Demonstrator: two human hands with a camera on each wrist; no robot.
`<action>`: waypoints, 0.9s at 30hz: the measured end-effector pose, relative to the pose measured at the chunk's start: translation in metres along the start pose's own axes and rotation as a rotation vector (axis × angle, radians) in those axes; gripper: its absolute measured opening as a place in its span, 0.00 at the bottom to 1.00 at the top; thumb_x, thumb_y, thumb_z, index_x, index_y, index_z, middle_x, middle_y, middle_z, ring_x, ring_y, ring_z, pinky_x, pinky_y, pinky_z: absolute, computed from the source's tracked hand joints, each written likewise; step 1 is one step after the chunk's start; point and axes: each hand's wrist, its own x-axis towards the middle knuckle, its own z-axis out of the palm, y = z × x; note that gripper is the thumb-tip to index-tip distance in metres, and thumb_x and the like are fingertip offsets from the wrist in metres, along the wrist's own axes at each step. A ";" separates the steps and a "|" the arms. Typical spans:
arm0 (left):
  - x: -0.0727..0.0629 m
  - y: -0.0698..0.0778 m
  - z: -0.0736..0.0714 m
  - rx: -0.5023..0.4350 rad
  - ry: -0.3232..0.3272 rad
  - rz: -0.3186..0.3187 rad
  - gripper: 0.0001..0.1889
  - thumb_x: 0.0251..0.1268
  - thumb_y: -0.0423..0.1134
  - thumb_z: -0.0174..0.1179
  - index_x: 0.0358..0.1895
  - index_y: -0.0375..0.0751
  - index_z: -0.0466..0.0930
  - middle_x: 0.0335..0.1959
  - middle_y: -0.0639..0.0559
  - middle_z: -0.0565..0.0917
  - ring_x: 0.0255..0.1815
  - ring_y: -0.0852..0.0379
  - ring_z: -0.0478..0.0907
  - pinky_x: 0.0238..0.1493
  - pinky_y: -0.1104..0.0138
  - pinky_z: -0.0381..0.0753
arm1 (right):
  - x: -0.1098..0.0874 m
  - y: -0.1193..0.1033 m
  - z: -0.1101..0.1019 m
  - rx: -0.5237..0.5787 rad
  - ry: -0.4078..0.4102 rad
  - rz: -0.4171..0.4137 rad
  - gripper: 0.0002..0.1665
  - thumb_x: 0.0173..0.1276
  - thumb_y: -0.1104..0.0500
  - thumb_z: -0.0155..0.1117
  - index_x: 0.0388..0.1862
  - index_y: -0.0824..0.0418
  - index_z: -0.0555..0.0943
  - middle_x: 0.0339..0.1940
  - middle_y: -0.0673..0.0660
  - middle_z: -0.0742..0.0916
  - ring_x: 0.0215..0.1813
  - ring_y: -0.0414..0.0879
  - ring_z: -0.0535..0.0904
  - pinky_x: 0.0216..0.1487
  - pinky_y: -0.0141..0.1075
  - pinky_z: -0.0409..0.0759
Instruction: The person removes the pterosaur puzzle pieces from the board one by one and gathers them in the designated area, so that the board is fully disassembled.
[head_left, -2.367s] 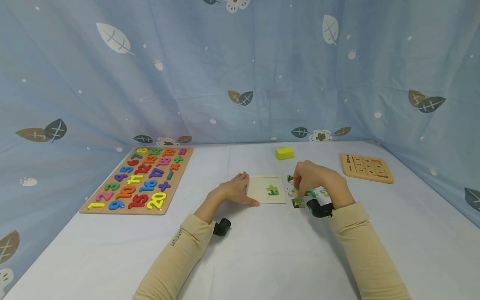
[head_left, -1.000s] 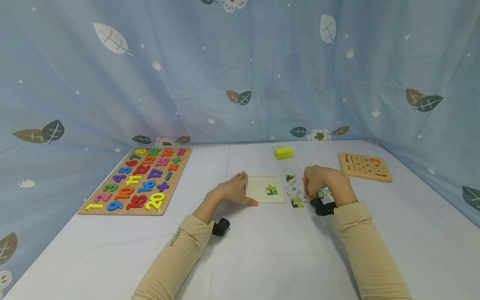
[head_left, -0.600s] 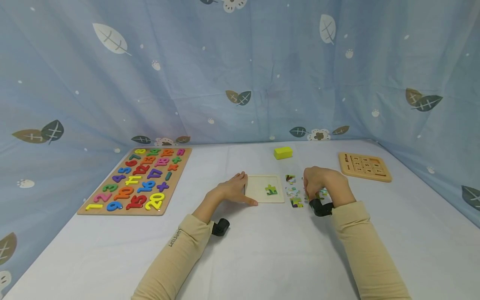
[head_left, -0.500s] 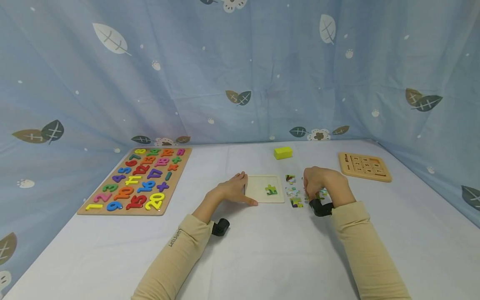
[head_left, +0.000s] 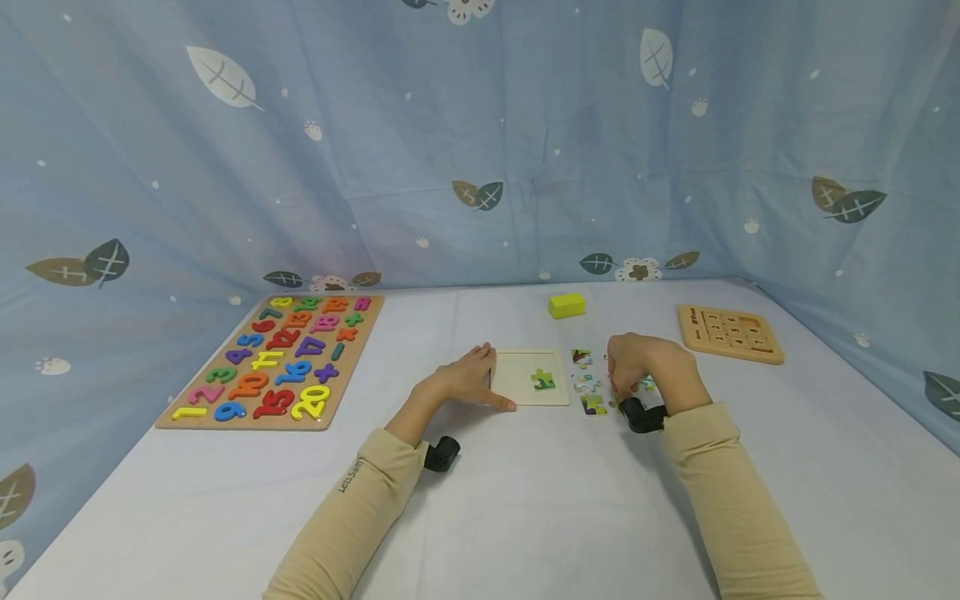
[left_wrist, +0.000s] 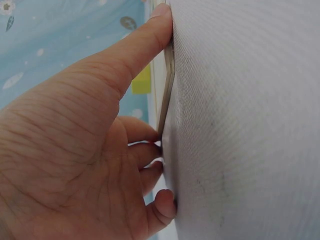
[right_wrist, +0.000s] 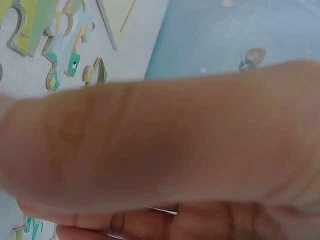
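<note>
In the head view my left hand (head_left: 468, 379) rests against the left side of a pale wooden puzzle tray (head_left: 513, 379), thumb and fingers spread straight. The left wrist view shows its thumb tip and fingers touching the tray's edge (left_wrist: 167, 85). One green jigsaw piece (head_left: 543, 380) lies inside the tray. To the right, my right hand (head_left: 641, 362) bends down over loose jigsaw pieces (head_left: 594, 405), its thumb and fingers pinching a puzzle piece (head_left: 612, 404) mostly hidden beneath them. In the right wrist view the hand (right_wrist: 160, 145) hides its own fingertips; several pieces (right_wrist: 65, 40) lie beyond.
A number board (head_left: 330, 417) with colourful digits lies at the left. Behind the tray stands a yellow-green block (head_left: 567, 306). A wooden sliding number puzzle (head_left: 701, 337) lies at the far right, and a blue patterned curtain (head_left: 405, 150) borders the table's back.
My right hand has shifted slightly right from the nearer loose pieces and then stayed in place. The piece under its fingertips has turned a little. The left hand keeps its place on the tray.
</note>
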 end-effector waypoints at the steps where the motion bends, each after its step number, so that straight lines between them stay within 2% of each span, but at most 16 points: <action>1: 0.000 0.000 0.000 -0.004 0.000 -0.001 0.56 0.56 0.60 0.64 0.77 0.33 0.41 0.79 0.41 0.43 0.80 0.46 0.39 0.74 0.45 0.50 | 0.000 0.000 0.000 0.001 0.002 -0.003 0.07 0.50 0.68 0.69 0.29 0.63 0.80 0.21 0.51 0.79 0.29 0.44 0.73 0.36 0.37 0.75; 5: 0.002 -0.002 0.000 -0.015 -0.009 0.001 0.57 0.55 0.61 0.64 0.76 0.32 0.42 0.79 0.40 0.42 0.80 0.47 0.39 0.75 0.47 0.49 | 0.000 0.000 -0.001 0.017 0.025 -0.048 0.07 0.47 0.67 0.71 0.28 0.62 0.83 0.24 0.51 0.82 0.30 0.44 0.73 0.35 0.36 0.75; 10: 0.005 -0.004 -0.001 -0.018 -0.012 0.006 0.61 0.51 0.66 0.65 0.76 0.31 0.42 0.79 0.39 0.43 0.80 0.45 0.40 0.74 0.45 0.50 | 0.005 -0.003 0.000 0.048 0.074 -0.144 0.10 0.50 0.61 0.75 0.33 0.61 0.87 0.34 0.53 0.87 0.36 0.45 0.77 0.37 0.38 0.79; 18: 0.000 0.000 -0.002 -0.004 -0.010 -0.002 0.56 0.56 0.61 0.64 0.77 0.33 0.41 0.79 0.41 0.42 0.80 0.47 0.39 0.75 0.47 0.49 | 0.014 -0.016 0.005 0.069 0.137 -0.219 0.19 0.54 0.60 0.73 0.45 0.67 0.85 0.47 0.62 0.87 0.44 0.50 0.82 0.45 0.44 0.82; 27: 0.001 0.000 -0.002 0.013 -0.008 -0.003 0.56 0.57 0.61 0.63 0.76 0.32 0.42 0.79 0.40 0.42 0.80 0.45 0.39 0.75 0.48 0.50 | 0.027 -0.035 0.016 0.084 0.232 -0.320 0.25 0.59 0.60 0.70 0.53 0.71 0.81 0.51 0.65 0.85 0.52 0.55 0.80 0.54 0.47 0.79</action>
